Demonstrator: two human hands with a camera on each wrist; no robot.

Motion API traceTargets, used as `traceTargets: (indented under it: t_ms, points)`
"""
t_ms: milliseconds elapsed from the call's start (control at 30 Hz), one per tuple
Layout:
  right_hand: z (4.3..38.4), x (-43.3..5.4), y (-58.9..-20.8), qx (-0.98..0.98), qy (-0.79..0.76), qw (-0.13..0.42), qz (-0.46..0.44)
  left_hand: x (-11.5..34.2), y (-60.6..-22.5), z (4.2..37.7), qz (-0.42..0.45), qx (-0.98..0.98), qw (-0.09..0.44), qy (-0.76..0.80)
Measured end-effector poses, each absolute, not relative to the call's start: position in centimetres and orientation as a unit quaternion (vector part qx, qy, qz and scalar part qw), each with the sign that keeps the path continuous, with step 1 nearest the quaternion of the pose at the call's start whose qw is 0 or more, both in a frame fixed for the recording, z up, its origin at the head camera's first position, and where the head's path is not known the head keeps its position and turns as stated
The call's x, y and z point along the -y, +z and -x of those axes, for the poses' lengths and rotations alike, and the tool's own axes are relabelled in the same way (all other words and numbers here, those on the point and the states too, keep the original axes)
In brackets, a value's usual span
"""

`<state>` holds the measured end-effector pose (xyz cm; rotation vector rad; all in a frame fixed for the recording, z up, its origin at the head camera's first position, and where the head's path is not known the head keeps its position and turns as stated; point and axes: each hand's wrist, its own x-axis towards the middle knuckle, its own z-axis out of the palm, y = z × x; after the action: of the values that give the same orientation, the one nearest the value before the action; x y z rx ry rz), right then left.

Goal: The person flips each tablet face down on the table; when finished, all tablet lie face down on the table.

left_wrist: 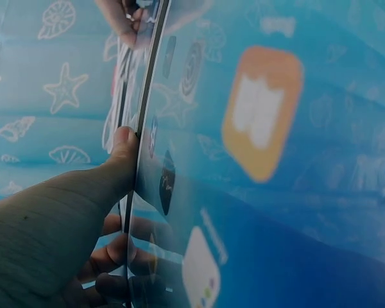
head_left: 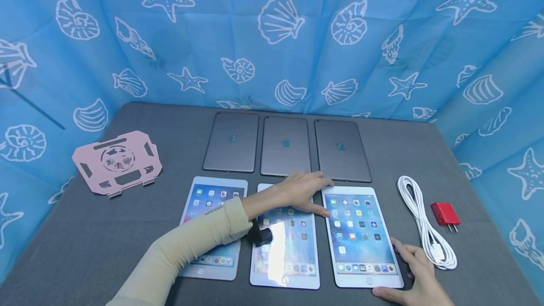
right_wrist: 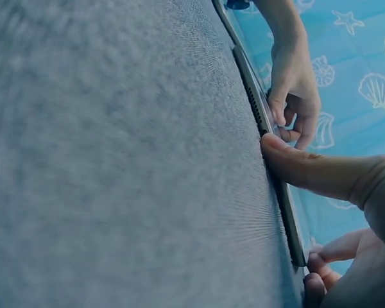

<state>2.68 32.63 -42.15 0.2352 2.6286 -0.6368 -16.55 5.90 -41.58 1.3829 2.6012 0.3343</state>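
A white-framed tablet [head_left: 359, 230] lies screen up at the right of the front row, its icons lit. My left hand [head_left: 302, 191] reaches across and holds its upper left corner, thumb at the left edge and fingers by the top edge. At the lower right corner, my right hand [head_left: 418, 273] grips it with the thumb on the bottom edge and fingers along the right side. In the right wrist view that thumb [right_wrist: 285, 154] presses the tablet's thin edge. Under my left forearm lie a middle tablet [head_left: 293, 261] and a left tablet [head_left: 212, 254], both lit and partly covered.
Behind stand in a row three dark grey tablets, back up: left [head_left: 231, 155], middle [head_left: 285, 159], right [head_left: 344, 162]. A pink slotted stand [head_left: 94, 159] lies far left. A coiled white cable [head_left: 418, 202] and a red plug adapter [head_left: 445, 213] lie right. A blue curtain [head_left: 238, 32] borders the grey table [head_left: 106, 244].
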Motion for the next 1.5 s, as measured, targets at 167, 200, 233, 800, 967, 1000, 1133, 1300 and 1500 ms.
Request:
traceTargets:
  t_ms: [167,200,233,800,967,1000,1133,1300,1500]
  points:
    - [-3.1,-32.8,-42.1,-0.941,-0.265,0.190,-0.087,-6.1,-41.5,16.6,-0.470,-0.871,0.082,0.116]
    - [-3.3,-32.8,-42.1,-0.940,-0.284,0.170,-0.086,-6.1,-41.6,16.6,-0.470,-0.871,0.080,0.118]
    - [-3.4,-32.8,-42.0,-0.937,-0.302,0.151,-0.084,-6.1,-41.6,16.6,-0.470,-0.871,0.079,0.121]
    - [-4.4,-32.1,-40.0,-0.932,-0.349,0.080,-0.058,-7.2,-41.4,15.9,-0.471,-0.865,0.076,0.153]
    - [-4.8,-30.8,-39.2,-0.936,-0.351,0.006,-0.001,-7.8,-41.2,15.5,-0.463,-0.865,0.087,0.173]
    - [-4.8,-30.5,-39.1,-0.936,-0.351,-0.006,0.009,-7.9,-41.3,15.5,-0.462,-0.864,0.089,0.178]
    - [-4.8,-29.6,-38.8,-0.946,-0.324,-0.022,0.024,-8.1,-41.3,15.4,-0.459,-0.858,0.106,0.205]
    - [-4.8,-28.8,-38.8,-0.943,-0.327,-0.043,0.050,-7.9,-40.9,15.9,-0.473,-0.825,0.138,0.275]
    - [-4.6,-28.0,-39.0,-0.913,-0.375,-0.097,0.128,-7.6,-39.2,16.5,-0.480,-0.790,0.174,0.340]
